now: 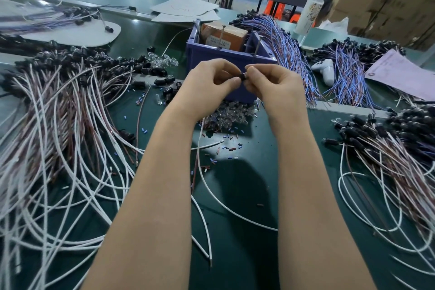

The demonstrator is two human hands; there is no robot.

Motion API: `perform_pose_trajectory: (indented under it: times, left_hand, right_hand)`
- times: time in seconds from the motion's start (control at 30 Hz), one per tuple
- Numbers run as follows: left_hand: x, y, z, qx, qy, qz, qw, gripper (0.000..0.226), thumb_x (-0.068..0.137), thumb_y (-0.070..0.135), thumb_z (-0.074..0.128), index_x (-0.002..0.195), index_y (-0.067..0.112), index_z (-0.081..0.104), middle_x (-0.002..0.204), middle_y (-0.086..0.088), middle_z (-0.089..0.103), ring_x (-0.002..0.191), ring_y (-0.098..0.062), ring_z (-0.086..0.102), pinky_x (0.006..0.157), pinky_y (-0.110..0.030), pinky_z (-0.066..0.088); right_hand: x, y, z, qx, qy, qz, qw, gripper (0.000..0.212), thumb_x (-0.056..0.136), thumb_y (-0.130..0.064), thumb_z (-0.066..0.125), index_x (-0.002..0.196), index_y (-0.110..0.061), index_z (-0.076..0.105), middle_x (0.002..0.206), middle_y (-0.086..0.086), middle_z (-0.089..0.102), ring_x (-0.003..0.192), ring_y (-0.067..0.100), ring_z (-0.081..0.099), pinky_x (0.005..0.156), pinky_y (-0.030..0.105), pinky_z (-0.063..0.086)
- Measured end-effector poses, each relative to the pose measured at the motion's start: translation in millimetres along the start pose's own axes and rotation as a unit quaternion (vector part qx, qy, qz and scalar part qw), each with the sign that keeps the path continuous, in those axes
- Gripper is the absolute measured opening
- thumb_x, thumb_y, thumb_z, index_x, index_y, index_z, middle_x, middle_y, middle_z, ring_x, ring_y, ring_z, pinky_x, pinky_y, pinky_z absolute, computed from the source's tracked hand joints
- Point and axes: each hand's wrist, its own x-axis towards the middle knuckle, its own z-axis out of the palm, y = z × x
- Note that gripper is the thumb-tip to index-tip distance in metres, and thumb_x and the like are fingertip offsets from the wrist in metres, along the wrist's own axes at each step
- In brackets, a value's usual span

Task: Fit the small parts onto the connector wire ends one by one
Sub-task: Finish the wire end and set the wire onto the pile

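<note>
My left hand and my right hand meet in front of the blue bin, raised above the green table. Both pinch one small black connector part between their fingertips; most of it is hidden by the fingers. A white wire runs down below my left wrist; whether it joins the part I cannot tell. A heap of small clear bulbs lies under my hands. Tiny coloured sleeve pieces are scattered on the table below that.
A blue bin holding an orange box stands just behind my hands. White and brown wires with black sockets cover the left; a similar pile lies right. Blue-purple wire bundles, a white game controller, pink paper and a bottle sit at back right.
</note>
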Motion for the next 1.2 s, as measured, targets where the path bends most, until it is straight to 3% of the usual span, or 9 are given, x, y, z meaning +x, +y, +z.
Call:
perform_pose_trajectory:
  times: [0.13,0.3,0.63,0.77,0.93,1.03,1.07,1.13,1.2]
  left_hand:
    - [-1,-1,2,-0.01,-0.002,0.002,1.0,0.01,0.092,0.022,0.061,0.085,0.028,0.062,0.075,0.009,0.071,0.079,-0.01,0.066,0.081,-0.028,0.051]
    - [-2,-2,2,-0.003,0.001,0.01,1.0,0.006,0.092,0.019,0.062,0.087,0.021,0.063,0.077,-0.001,0.072,0.082,-0.021,0.068,0.084,-0.038,0.054]
    - [2,7,9,0.032,0.045,0.003,0.998,0.01,0.088,0.025,0.066,0.096,0.019,0.065,0.082,0.0,0.071,0.076,-0.012,0.064,0.068,-0.019,0.048]
    - [-2,3,6,0.002,-0.049,-0.074,0.996,0.004,0.093,0.026,0.06,0.093,0.022,0.06,0.063,0.011,0.068,0.064,0.001,0.063,0.063,-0.015,0.045]
    - [-6,-4,-11,-0.031,-0.088,-0.168,0.981,0.019,0.094,0.029,0.057,0.082,0.018,0.068,0.053,0.013,0.055,0.052,-0.004,0.048,0.05,-0.017,0.038]
    - [-5,-1,-22,0.042,-0.04,-0.178,0.982,0.017,0.092,0.028,0.06,0.08,0.018,0.068,0.062,0.007,0.056,0.057,-0.008,0.048,0.053,-0.022,0.037]
    - [-4,1,-23,0.049,-0.022,-0.164,0.985,0.018,0.092,0.027,0.061,0.077,0.02,0.067,0.062,0.007,0.056,0.057,-0.007,0.048,0.053,-0.022,0.037]
    - [-3,8,-22,0.059,-0.009,-0.122,0.991,0.019,0.092,0.027,0.061,0.073,0.022,0.065,0.061,0.009,0.057,0.054,-0.003,0.048,0.053,-0.021,0.036]
    - [-3,16,-16,0.086,-0.026,-0.082,0.993,0.016,0.092,0.026,0.062,0.076,0.021,0.065,0.064,0.009,0.059,0.057,-0.002,0.05,0.056,-0.02,0.038]
  right_hand:
    - [0,6,4,0.226,0.014,0.116,0.967,0.014,0.087,-0.003,0.064,0.075,-0.008,0.063,0.062,-0.002,0.066,0.054,0.005,0.061,0.059,0.014,0.051]
    - [-3,8,10,0.332,-0.013,0.156,0.93,0.019,0.09,0.0,0.058,0.072,-0.006,0.059,0.057,-0.001,0.066,0.05,0.006,0.06,0.054,0.013,0.051]
    - [-1,6,7,0.165,-0.015,0.077,0.983,0.011,0.09,-0.004,0.061,0.08,-0.009,0.063,0.074,0.003,0.067,0.068,0.01,0.066,0.065,0.018,0.053]
    - [7,8,-7,0.156,0.122,0.065,0.978,0.013,0.095,-0.009,0.055,0.083,-0.012,0.056,0.078,0.004,0.061,0.063,0.007,0.059,0.062,0.018,0.053]
    - [10,24,-31,0.223,0.335,0.145,0.904,0.022,0.101,-0.014,0.044,0.079,-0.015,0.043,0.074,0.002,0.053,0.057,0.007,0.051,0.052,0.017,0.046]
    - [10,32,-34,0.138,0.37,0.156,0.905,0.008,0.098,-0.005,0.042,0.099,-0.01,0.048,0.085,0.003,0.054,0.071,0.013,0.054,0.064,0.022,0.047]
    - [9,34,-33,0.059,0.354,0.147,0.922,0.02,0.094,-0.001,0.042,0.112,-0.007,0.049,0.098,0.005,0.056,0.086,0.018,0.057,0.077,0.025,0.049]
    - [5,28,-28,-0.173,0.279,0.071,0.942,0.035,0.089,-0.002,0.046,0.124,-0.006,0.053,0.121,0.009,0.055,0.112,0.023,0.053,0.101,0.034,0.04]
    - [3,14,-18,-0.268,0.123,-0.058,0.954,0.028,0.092,-0.011,0.051,0.117,-0.007,0.062,0.115,0.006,0.061,0.113,0.021,0.054,0.101,0.03,0.038]
